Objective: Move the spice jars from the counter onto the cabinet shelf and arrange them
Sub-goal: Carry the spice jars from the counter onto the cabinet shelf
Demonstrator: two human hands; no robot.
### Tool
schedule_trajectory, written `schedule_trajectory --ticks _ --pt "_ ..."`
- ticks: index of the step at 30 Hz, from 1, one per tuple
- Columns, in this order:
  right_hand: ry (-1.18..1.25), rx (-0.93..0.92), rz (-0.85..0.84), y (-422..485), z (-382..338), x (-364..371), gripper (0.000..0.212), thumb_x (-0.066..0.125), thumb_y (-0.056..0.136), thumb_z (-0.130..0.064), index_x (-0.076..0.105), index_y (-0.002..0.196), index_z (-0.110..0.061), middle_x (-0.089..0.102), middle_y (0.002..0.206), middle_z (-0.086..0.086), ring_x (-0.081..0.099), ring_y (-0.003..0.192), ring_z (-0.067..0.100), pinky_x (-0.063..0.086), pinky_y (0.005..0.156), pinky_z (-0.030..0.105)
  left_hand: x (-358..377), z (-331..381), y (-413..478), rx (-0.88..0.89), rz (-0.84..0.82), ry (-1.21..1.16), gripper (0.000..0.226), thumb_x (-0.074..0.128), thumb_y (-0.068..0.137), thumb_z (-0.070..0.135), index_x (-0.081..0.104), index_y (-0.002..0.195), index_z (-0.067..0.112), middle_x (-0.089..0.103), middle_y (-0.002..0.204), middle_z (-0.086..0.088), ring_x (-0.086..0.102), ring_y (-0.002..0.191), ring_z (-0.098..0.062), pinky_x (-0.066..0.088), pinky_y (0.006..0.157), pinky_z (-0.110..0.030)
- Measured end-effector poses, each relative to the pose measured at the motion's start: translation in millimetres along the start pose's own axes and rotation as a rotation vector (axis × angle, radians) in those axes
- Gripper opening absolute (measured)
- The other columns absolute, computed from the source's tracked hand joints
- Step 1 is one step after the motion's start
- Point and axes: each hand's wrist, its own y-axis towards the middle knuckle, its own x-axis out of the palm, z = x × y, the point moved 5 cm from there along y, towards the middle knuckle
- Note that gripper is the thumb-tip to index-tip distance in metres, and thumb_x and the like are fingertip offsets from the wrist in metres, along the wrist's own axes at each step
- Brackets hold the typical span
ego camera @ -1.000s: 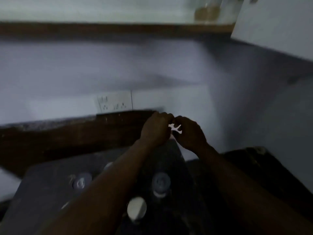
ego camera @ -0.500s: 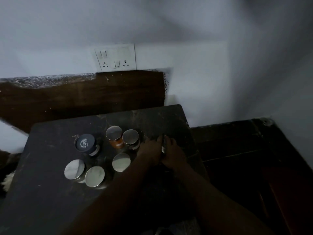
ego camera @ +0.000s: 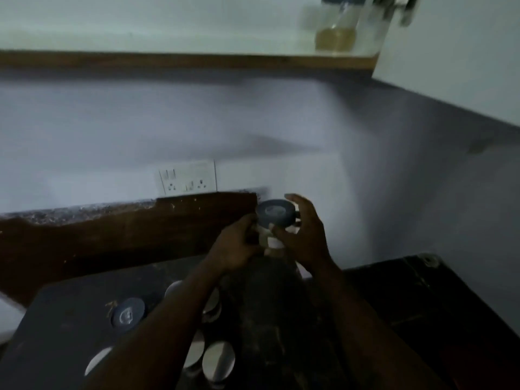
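Note:
A spice jar with a dark lid (ego camera: pixel 275 215) is held up in the air above the dark counter (ego camera: pixel 70 327). My left hand (ego camera: pixel 239 246) grips its body from the left. My right hand (ego camera: pixel 305 235) cups it from the right, fingers partly spread. Several more jars stand on the counter below my left forearm: one with a dark lid (ego camera: pixel 129 315) and silver-lidded ones (ego camera: pixel 218 361). The cabinet shelf (ego camera: pixel 168 61) runs across the top, with a jar of yellowish contents (ego camera: pixel 336 35) on it at the right.
A white switch and socket plate (ego camera: pixel 187 177) is on the wall over a brown backsplash (ego camera: pixel 112 240). A lower dark surface (ego camera: pixel 422 305) lies to the right of the counter. A white cabinet door (ego camera: pixel 464 52) hangs open at the top right.
The view has tilted up from the counter to the shelf. Both hands, down at the counter half a second ago, have risen with a dark-lidded jar between them.

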Motion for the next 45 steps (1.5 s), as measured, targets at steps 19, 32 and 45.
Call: schedule_trajectory --ticks 19,32,45 --pt "0.191 -0.405 0.312 226.3 -247.4 -139.1 0.078 0.081 0.081 -0.05 0.04 0.145 -0.032 0.061 0.134 -0.008 0.06 0.119 0.003 0.051 0.084 0.012 -195.0 274.9 121.4 0.386 0.723 -0.021 0.095 0.075 0.06 0.071 0.037 0.139 0.034 0.065 0.122 0.006 0.068 0.103 -0.015 0.059 0.081 -0.037" --pt "-0.09 -0.195 0.333 302.4 -201.6 -123.4 0.083 0.081 0.083 -0.038 0.04 0.152 -0.017 0.062 0.104 -0.005 0.064 0.112 0.021 0.046 0.093 0.028 -196.9 271.3 219.0 0.044 0.639 0.213 0.056 0.069 0.09 0.039 0.041 0.129 0.01 0.065 0.122 -0.015 0.064 0.111 -0.035 0.052 0.087 -0.042" --pt "-0.306 -0.163 0.553 290.5 -199.9 -121.7 0.045 0.073 0.084 -0.013 0.06 0.126 -0.009 0.06 0.126 0.013 0.062 0.11 0.03 0.041 0.083 0.028 -190.9 271.2 223.7 -0.025 0.578 0.297 0.063 0.073 0.085 0.05 0.045 0.129 0.014 0.066 0.122 -0.008 0.064 0.113 -0.031 0.053 0.095 -0.046"
